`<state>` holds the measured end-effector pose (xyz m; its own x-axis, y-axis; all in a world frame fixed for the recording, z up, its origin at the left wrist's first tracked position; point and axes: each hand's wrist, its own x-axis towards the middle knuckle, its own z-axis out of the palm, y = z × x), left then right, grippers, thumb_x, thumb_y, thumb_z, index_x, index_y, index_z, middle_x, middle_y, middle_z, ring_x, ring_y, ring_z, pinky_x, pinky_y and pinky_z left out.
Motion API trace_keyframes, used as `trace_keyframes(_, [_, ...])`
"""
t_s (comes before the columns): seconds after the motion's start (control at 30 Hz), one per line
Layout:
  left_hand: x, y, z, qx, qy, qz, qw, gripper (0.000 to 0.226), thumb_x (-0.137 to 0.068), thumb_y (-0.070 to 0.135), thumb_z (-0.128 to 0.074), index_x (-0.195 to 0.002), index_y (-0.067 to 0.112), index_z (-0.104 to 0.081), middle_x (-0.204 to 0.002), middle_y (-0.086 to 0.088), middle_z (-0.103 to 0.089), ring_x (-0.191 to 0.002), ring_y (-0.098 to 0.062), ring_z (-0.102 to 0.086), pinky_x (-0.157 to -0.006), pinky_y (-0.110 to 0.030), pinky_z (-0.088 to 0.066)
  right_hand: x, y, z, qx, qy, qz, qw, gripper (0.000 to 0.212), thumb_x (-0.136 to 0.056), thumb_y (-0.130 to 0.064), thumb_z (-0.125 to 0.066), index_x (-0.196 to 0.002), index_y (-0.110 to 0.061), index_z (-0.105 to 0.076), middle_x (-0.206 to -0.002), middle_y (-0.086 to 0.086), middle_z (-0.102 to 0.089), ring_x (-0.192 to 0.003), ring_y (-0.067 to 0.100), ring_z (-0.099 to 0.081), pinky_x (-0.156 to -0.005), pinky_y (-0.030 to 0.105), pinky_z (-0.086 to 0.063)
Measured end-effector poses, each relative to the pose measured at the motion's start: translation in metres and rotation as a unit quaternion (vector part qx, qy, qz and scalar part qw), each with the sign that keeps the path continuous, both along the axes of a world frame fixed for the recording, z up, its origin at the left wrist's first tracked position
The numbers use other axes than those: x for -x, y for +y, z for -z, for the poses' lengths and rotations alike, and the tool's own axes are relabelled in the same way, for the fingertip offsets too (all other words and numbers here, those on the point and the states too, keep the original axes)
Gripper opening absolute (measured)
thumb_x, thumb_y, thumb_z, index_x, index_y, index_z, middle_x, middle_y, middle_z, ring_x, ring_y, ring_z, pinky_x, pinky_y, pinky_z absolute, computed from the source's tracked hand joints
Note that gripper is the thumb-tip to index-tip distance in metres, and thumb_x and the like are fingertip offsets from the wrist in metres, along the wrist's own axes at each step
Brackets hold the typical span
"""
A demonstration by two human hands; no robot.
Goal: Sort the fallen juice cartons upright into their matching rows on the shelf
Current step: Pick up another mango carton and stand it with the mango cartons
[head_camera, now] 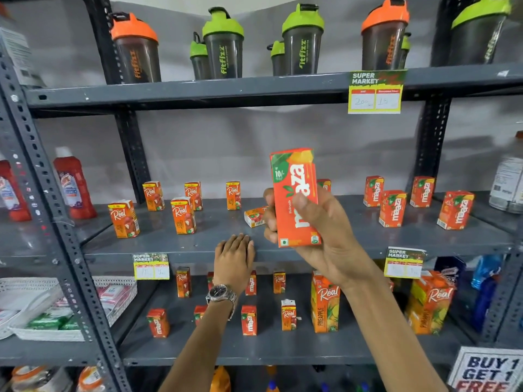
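My right hand [322, 236] holds an orange Maaza carton [295, 196] upright in front of the middle shelf [353, 239]. My left hand [234, 254], with a watch on the wrist, rests flat on that shelf's front edge, holding nothing. Just behind my right fingers a Real carton [254, 217] lies on its side. Upright Real cartons [182, 215] stand in rows on the shelf's left part. Upright Maaza cartons [392, 208] stand on its right part. One more Maaza carton [324, 184] shows partly behind the held one.
The shelf below [268, 349] carries mixed small Maaza and Real cartons and tall Real pineapple cartons [325, 304]. Shaker bottles [223, 46] line the top shelf. Red cleaner bottles [74, 183] stand at left, a white basket [65, 306] lower left, price tags on the shelf edges.
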<state>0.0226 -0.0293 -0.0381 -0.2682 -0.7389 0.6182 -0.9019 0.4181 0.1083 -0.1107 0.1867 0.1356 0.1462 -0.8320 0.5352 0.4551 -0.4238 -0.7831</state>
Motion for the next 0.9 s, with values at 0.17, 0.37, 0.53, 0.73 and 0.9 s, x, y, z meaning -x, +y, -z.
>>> trace_keyframes(0.17, [0.003, 0.004, 0.001, 0.029, 0.051, 0.014, 0.998, 0.057, -0.103, 0.041, -0.022, -0.121, 0.015, -0.069, -0.126, -0.003, -0.069, -0.122, -0.021, -0.062, -0.109, -0.043, -0.041, 0.036, -0.036, 0.034, -0.068, 0.031, 0.100, 0.992, 0.041, -0.085, -0.020, -0.068, -0.124, -0.020, -0.056, -0.106, 0.002, -0.073, -0.088, 0.021, -0.073, -0.074, 0.036, -0.062])
trace_keyframes(0.37, [0.004, 0.001, 0.007, 0.053, 0.068, 0.011, 0.996, 0.052, -0.102, 0.038, -0.028, -0.120, 0.013, -0.070, -0.123, -0.004, -0.070, -0.119, -0.024, -0.063, -0.107, -0.043, -0.042, 0.103, -0.096, 0.071, -0.092, 0.129, 0.251, 0.955, 0.044, -0.086, -0.018, -0.068, -0.128, -0.017, -0.057, -0.115, -0.003, -0.072, -0.112, 0.017, -0.068, -0.089, 0.029, -0.058])
trace_keyframes(0.53, [0.006, -0.004, 0.010, 0.080, 0.077, 0.014, 0.994, 0.048, -0.101, 0.034, -0.032, -0.116, 0.013, -0.072, -0.119, -0.006, -0.072, -0.115, -0.025, -0.065, -0.104, -0.043, -0.042, 0.160, -0.143, 0.088, -0.150, 0.117, 0.317, 0.929, 0.033, -0.096, -0.009, -0.060, -0.128, -0.010, -0.055, -0.114, -0.001, -0.068, -0.118, 0.024, -0.062, -0.091, 0.033, -0.054])
trace_keyframes(0.73, [0.008, -0.007, 0.011, 0.118, 0.087, 0.013, 0.989, 0.048, -0.100, 0.032, -0.033, -0.112, 0.011, -0.074, -0.116, -0.008, -0.073, -0.110, -0.026, -0.067, -0.100, -0.041, -0.040, 0.199, -0.169, 0.100, -0.197, 0.111, 0.370, 0.901, 0.048, -0.089, -0.021, -0.067, -0.133, -0.010, -0.052, -0.137, 0.012, -0.059, -0.124, 0.027, -0.058, -0.106, 0.049, -0.047])
trace_keyframes(0.9, [0.008, -0.008, 0.011, 0.136, 0.092, 0.011, 0.986, 0.047, -0.099, 0.032, -0.034, -0.111, 0.009, -0.073, -0.114, -0.010, -0.073, -0.108, -0.028, -0.068, -0.098, -0.042, -0.045, 0.205, -0.177, 0.099, -0.181, 0.149, 0.370, 0.899, 0.039, -0.093, -0.018, -0.064, -0.130, -0.013, -0.054, -0.136, 0.010, -0.061, -0.125, 0.027, -0.059, -0.108, 0.053, -0.045])
